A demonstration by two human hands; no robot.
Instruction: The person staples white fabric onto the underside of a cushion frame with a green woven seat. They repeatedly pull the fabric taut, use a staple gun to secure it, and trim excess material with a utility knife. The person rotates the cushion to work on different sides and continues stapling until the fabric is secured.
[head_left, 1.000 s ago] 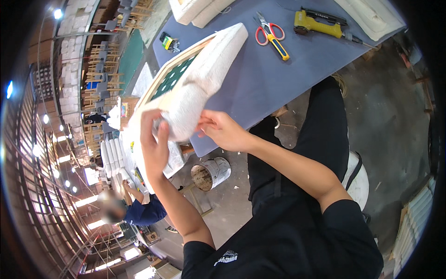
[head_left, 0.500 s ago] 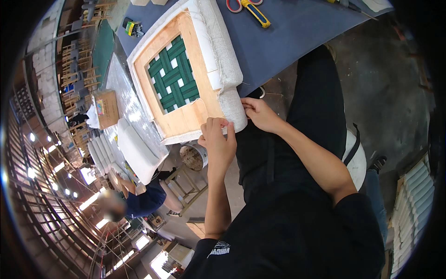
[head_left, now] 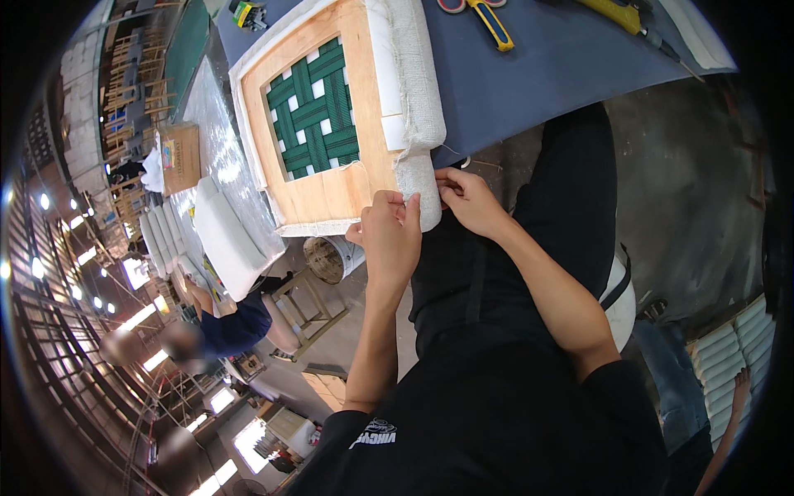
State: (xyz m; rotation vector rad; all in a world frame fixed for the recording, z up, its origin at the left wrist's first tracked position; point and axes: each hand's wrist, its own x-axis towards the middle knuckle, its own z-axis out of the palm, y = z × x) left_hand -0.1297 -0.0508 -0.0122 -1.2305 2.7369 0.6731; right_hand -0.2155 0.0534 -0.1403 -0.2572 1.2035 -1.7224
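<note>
A chair seat (head_left: pixel 318 202) lies with its underside up, its near end reaching over the table edge. It has a light wood frame, a square opening with green woven webbing (head_left: pixel 318 124), and light grey fabric (head_left: pixel 420 91) wrapped round its side. At the near right corner, my left hand (head_left: pixel 391 231) is closed, fingertips pinching the fabric's edge over the wood. My right hand (head_left: pixel 474 201) is closed on the outer side of the same fabric, thumb and bent forefinger together; its other fingertips are partly hidden. A loose thread hangs over the wood by my left hand.
On the blue-grey table (head_left: pixel 513 91) lie scissors (head_left: pixel 475 7), a yellow-handled screwdriver (head_left: pixel 494 25), another yellow-handled tool (head_left: pixel 616 12) and a small green-yellow box (head_left: pixel 246 15). A bucket (head_left: pixel 331 258) stands below. White cushions (head_left: pixel 227 236) and a co-worker (head_left: pixel 236 326) are at left; another person's hand (head_left: pixel 741 384) shows at right.
The view has shifted a little, so the table and seat sit higher. Both hands stay at the same corner of the fabric. A person's arm has appeared at the lower right.
</note>
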